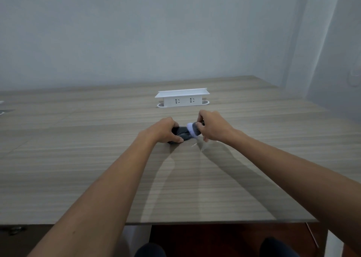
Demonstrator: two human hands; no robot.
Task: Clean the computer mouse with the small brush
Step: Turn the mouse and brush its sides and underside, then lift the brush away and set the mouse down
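A dark grey computer mouse [182,133] lies on the wooden table [97,159], a little beyond its middle. My left hand [164,130] grips the mouse from its left side, thumb along the near edge. My right hand [212,126] holds a small brush [193,129] with a dark body and white bristles. The bristles rest on the right end of the mouse. Much of the mouse is hidden under my left hand's fingers.
A white pop-up socket box [182,98] stands on the table just behind my hands. The near table edge [195,222] runs across the bottom, with my knees below it. A grey wall rises behind the table, with a corner at the right.
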